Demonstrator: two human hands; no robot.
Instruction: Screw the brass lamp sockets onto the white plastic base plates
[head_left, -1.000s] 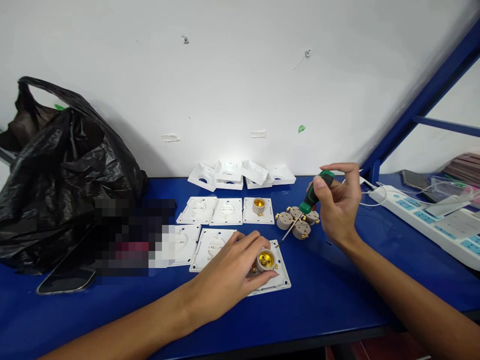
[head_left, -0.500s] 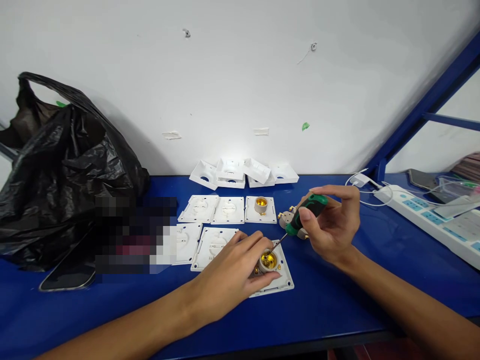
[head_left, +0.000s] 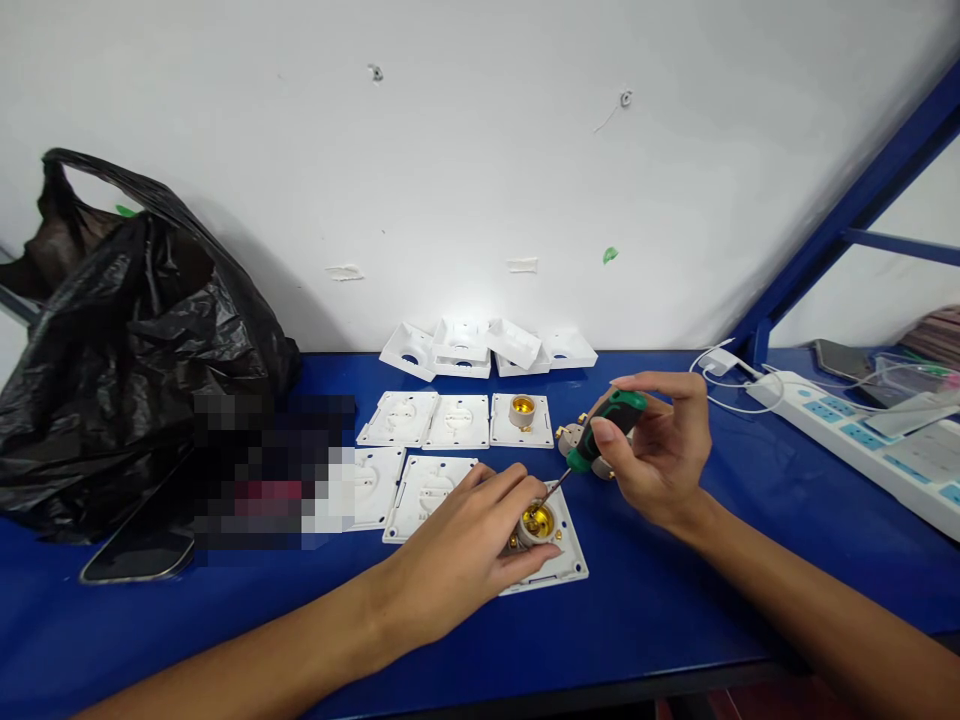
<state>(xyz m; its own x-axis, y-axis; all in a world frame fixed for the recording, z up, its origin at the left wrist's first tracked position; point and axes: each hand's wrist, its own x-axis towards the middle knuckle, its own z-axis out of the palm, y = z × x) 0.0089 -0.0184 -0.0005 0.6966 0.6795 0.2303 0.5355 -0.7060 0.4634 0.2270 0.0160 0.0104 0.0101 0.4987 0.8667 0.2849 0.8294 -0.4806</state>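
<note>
One screwdriver [head_left: 604, 432], gripped by the right hand [head_left: 664, 455], slants into the socket [head_left: 541, 524] the left hand [head_left: 469, 535] pinches

– What fills the left side of the frame?
– A black plastic bag [head_left: 150, 330], with a dark phone [head_left: 139, 548] lying near it on the blue tabletop [head_left: 660, 620].
– And toward the right edge?
– A white power strip [head_left: 847, 424] (blue-faced sockets [head_left: 866, 437] along it), a second phone [head_left: 844, 358] beyond, and a slanting blue beam [head_left: 847, 205] above.
– Up top?
– White wall [head_left: 487, 150] with green marks [head_left: 610, 256].
</note>
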